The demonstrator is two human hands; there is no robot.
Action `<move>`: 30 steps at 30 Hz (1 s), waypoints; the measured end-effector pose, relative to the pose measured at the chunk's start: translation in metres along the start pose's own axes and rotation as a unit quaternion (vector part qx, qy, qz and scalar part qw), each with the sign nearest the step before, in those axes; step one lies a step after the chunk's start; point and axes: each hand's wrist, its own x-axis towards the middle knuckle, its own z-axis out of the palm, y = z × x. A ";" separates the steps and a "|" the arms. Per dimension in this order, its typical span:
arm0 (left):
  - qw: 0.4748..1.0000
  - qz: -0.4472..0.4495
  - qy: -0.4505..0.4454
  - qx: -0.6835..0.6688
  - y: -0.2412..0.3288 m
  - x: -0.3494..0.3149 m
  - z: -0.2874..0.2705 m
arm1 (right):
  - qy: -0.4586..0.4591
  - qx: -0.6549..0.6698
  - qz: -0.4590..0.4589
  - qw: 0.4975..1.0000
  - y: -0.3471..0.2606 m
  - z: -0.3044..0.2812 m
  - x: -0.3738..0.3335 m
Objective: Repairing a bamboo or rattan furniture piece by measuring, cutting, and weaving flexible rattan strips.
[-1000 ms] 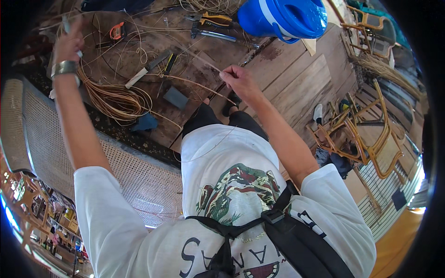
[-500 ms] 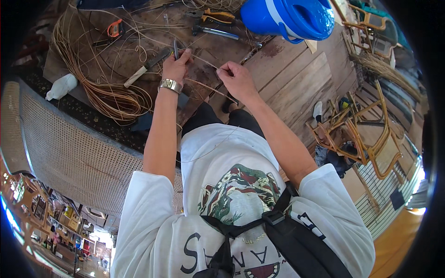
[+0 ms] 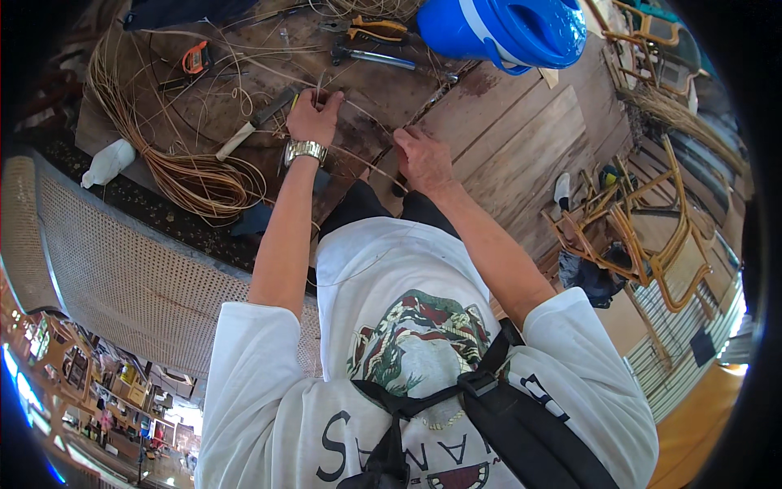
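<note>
Your right grip (image 3: 425, 160) pinches the thin tan cane strip (image 3: 362, 112), its long axis slanting forward-left to your left grip (image 3: 313, 120), closed around a slim, pale, blade-like tool (image 3: 320, 80).

Just left of the left hand (image 3: 314, 120) lies a white-handled blade (image 3: 244, 134). Farther out on that side are an orange tape measure (image 3: 196, 59) and, well to the left, a white bottle (image 3: 110, 163). A woven panel (image 3: 138, 236) spreads left of the hand and nearer the body, past a blue scrap (image 3: 252, 221). Beyond both hands lie a hammer (image 3: 379, 59) and yellow-and-black pliers (image 3: 376, 31). Out past the right hand (image 3: 426, 159) stands a blue bucket (image 3: 489, 33) with a white band; well to its right are wooden chair frames (image 3: 623, 232) and a straw bundle (image 3: 692, 134).
</note>
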 end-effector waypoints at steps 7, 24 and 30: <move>0.997 -0.021 0.013 -0.076 -0.002 -0.012 -0.013 | 0.042 0.057 0.033 0.997 -0.014 -0.010 0.003; 0.993 -0.028 -0.024 -0.113 -0.018 -0.047 -0.033 | 0.081 0.064 0.030 0.994 -0.033 -0.021 0.013; 0.992 -0.011 -0.037 -0.119 -0.038 -0.055 -0.022 | 0.055 0.005 0.023 0.998 -0.020 -0.003 0.007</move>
